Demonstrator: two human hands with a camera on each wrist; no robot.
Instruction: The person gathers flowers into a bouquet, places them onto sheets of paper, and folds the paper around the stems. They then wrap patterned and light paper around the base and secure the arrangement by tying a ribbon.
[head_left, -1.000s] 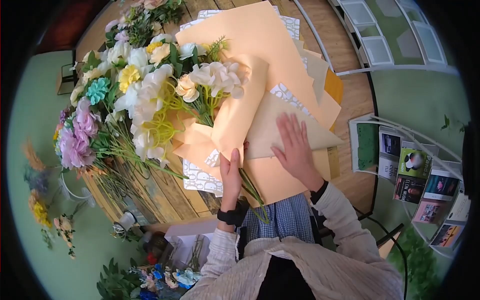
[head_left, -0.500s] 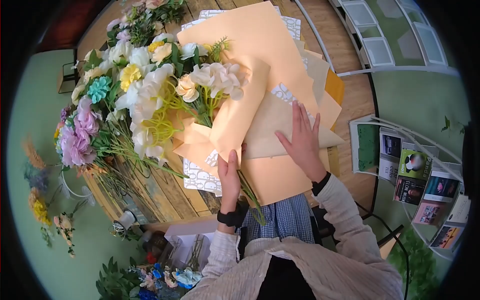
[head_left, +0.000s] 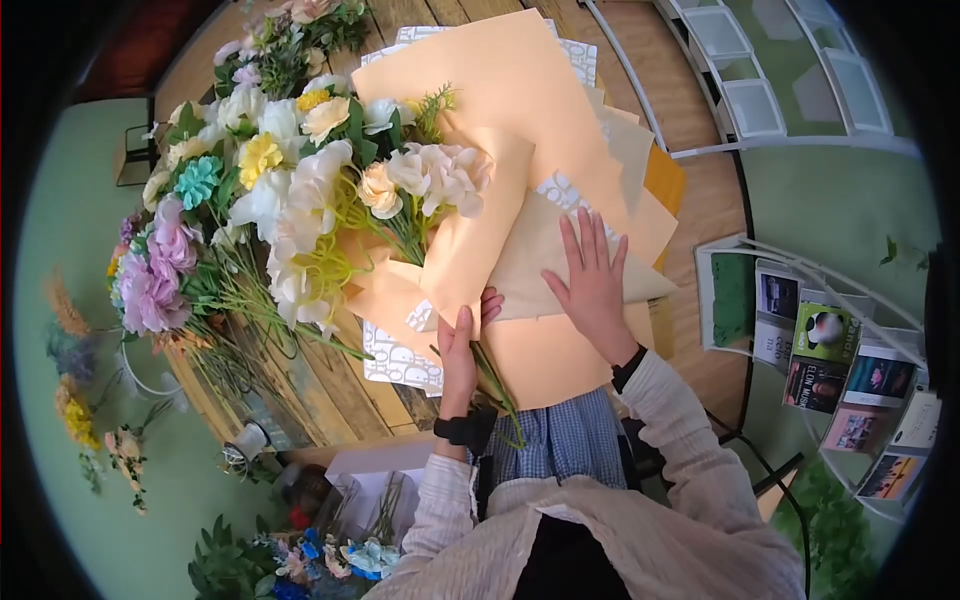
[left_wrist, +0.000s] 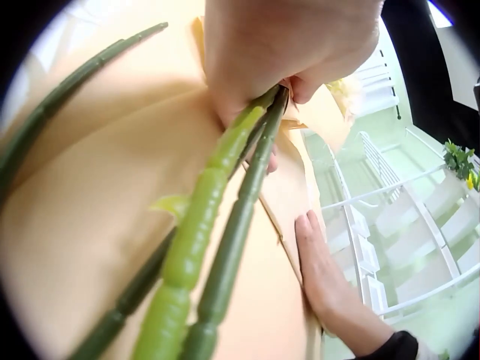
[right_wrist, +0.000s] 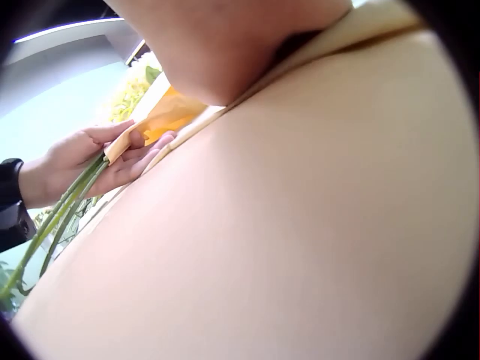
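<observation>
The left hand (head_left: pixel 458 365) pinches the gathered lower end of a folded peach paper wrap (head_left: pixel 475 245) and the long green plastic stems (head_left: pixel 494 385) between thumb and fingers. The right hand (head_left: pixel 597 295), fingers straight and slightly spread, rests on a beige paper sheet (head_left: pixel 530 262). Pale pink-white and peach artificial flowers (head_left: pixel 440 178) lie in the wrap, on a plank-wood counter (head_left: pixel 330 392). A white-framed magazine rack (head_left: pixel 848 365) stands at right. Both forearms reach forward, the right hand palm down.

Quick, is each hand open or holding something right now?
Left hand: holding slender green flower stems and folded peach wrapping paper.
Right hand: open, resting on flat beige paper sheet.
</observation>
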